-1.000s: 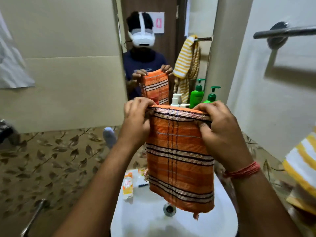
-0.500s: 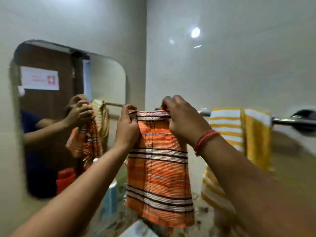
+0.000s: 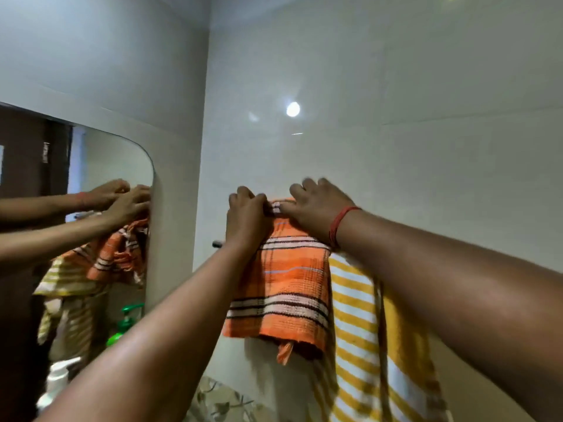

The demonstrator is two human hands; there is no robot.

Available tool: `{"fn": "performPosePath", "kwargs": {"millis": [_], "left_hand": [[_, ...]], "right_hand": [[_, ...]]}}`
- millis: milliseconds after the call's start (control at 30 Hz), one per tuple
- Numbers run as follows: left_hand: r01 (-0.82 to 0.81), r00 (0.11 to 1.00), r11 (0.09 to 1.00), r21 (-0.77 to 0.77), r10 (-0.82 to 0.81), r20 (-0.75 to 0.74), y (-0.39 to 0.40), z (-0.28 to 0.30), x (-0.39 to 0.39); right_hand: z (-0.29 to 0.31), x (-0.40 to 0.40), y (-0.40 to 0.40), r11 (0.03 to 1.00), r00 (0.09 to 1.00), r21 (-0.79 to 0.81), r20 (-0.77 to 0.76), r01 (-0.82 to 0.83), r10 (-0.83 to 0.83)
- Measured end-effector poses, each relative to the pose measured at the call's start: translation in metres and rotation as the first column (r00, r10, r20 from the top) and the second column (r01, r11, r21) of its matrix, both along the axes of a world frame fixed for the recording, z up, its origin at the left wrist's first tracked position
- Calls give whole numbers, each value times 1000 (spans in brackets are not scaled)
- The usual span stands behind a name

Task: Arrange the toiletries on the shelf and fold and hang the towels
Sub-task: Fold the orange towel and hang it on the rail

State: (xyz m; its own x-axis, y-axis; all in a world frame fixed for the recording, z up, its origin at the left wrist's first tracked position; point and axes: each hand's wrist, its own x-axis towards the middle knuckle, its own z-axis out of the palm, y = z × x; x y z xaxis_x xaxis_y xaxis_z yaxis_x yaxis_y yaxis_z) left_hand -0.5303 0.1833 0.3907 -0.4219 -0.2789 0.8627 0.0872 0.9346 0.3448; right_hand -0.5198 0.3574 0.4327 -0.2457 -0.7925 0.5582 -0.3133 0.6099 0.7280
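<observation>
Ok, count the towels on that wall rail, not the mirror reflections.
2. The orange striped towel hangs at the rail's left end, under the left hand and right hand. The yellow-and-white striped towel hangs immediately to its right. The arms may hide more.

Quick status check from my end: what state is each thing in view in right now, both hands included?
Orange towel: folded, draped over the rail, hanging.
Yellow striped towel: hanging on the rail, beside the orange towel.
Towel rail: only its left end shows.
Left hand: grips the orange towel's top edge.
Right hand: fingers spread, pressing on the towel's top.
Green pump bottle: upright, by the mirror.
</observation>
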Motion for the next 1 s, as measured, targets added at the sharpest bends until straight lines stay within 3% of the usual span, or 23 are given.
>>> {"fn": "performPosePath", "kwargs": {"millis": [167, 300, 500, 633, 733, 800, 867, 933, 1000], "left_hand": [[-173, 984, 963, -206, 178, 5, -11, 0, -15], [-29, 965, 995, -91, 52, 258, -24, 1, -7], [137, 945, 982, -131, -90, 314, -21, -35, 17], [112, 906, 989, -99, -61, 418, -24, -29, 14], [122, 845, 988, -99, -51, 532, -26, -20, 8], [166, 791, 986, -33, -113, 602, -29, -15, 4], [171, 746, 985, -17, -119, 655, -30, -8, 5], [183, 700, 982, -48, -96, 708, -27, -1, 11], [234, 659, 970, -70, -106, 745, -27, 2, 11]], "right_hand": [[-21, -18, -9, 999, 998, 47, 66, -2, -1], [-20, -22, -20, 992, 980, 109, 176, 69, -88], [-14, -23, -26, 979, 956, 169, 248, 115, -155], [-8, -3, -28, 943, 922, 273, 279, 190, -267], [-2, 13, -39, 966, 967, 257, 244, 13, -78], [-5, 16, -49, 990, 868, 102, 495, -102, 38], [-12, 10, -52, 999, 677, 31, 736, -13, -14], [-23, -4, -48, 997, 586, 11, 809, 72, -51], [-26, -18, -46, 991, 462, -70, 887, 110, 12]]}}
